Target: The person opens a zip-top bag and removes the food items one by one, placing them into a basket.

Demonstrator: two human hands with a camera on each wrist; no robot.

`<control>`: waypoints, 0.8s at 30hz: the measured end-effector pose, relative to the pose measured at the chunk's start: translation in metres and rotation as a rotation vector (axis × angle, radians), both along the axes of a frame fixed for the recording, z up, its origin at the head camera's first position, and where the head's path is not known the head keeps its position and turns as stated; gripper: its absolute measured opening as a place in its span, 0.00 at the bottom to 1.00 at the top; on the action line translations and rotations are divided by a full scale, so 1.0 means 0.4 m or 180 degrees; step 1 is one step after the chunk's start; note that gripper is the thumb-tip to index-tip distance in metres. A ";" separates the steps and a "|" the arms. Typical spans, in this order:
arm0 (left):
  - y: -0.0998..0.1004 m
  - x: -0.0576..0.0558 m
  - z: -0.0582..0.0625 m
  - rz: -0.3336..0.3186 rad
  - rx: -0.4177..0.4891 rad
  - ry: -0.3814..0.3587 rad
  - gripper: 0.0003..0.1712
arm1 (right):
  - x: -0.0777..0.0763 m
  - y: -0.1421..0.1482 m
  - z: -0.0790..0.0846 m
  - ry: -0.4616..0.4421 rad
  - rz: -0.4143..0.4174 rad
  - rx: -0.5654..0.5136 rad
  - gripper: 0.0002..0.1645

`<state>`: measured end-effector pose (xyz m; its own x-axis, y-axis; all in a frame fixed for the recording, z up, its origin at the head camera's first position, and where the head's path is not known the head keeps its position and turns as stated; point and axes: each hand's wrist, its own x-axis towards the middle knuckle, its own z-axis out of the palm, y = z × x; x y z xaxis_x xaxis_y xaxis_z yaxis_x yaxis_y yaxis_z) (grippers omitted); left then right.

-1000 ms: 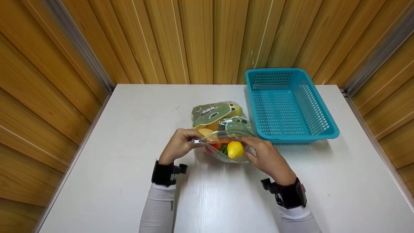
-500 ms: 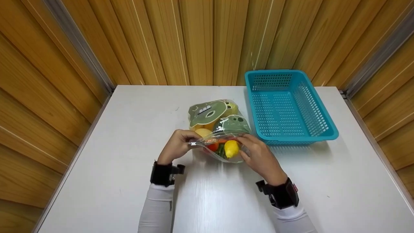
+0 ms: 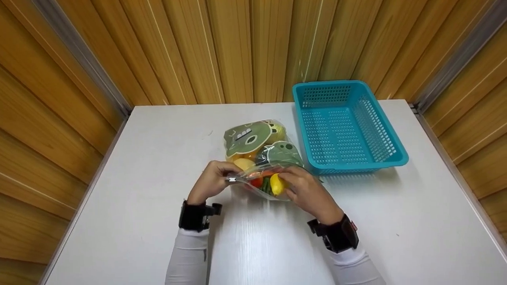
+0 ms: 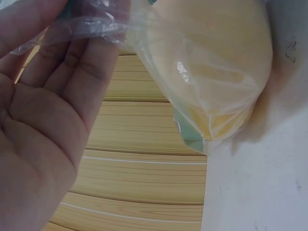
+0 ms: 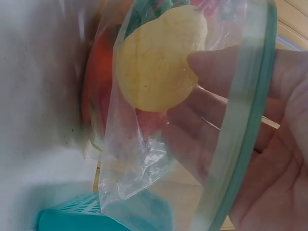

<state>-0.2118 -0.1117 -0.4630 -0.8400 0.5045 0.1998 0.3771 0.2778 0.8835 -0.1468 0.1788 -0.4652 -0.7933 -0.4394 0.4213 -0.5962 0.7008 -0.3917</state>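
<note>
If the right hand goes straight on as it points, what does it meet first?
Most likely the yellow fruit, right at its fingers in the mouth of the bag; depth is unclear.

Fruit (image 3: 277, 185) in bag (image 3: 242, 138) on tbl (image 3: 158, 158), basket (image 3: 358, 165) just R on same tbl, wall (image 3: 233, 51) behind both.

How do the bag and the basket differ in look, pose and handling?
Look: the bag is clear film with green animal prints; the basket is plain teal with perforated walls.
Pose: the bag lies slumped round its contents; the basket stands upright, keeping its shape.
Handling: the left hand pinches the bag at its mouth; neither hand touches the basket.
Shared: both rest on the white table, and both are open.
</note>
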 end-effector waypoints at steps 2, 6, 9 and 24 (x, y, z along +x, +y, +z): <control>-0.007 0.003 0.000 0.0028 -0.0014 0.0015 0.04 | -0.003 -0.006 -0.001 0.0018 0.0023 0.0060 0.24; -0.019 0.009 0.000 0.0056 -0.0053 0.0055 0.04 | -0.004 -0.017 -0.001 -0.0008 0.0058 0.0147 0.26; -0.022 0.012 0.002 0.0056 -0.0081 0.0076 0.04 | -0.006 -0.018 -0.003 -0.0018 0.0113 0.0161 0.28; 0.008 0.000 0.001 -0.0031 -0.0148 0.0138 0.05 | -0.010 -0.007 -0.025 -0.0144 0.0169 0.0361 0.41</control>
<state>-0.2117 -0.1084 -0.4627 -0.8261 0.5221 0.2119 0.4175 0.3145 0.8525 -0.1508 0.1759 -0.4751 -0.7848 -0.5240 0.3308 -0.6171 0.7101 -0.3392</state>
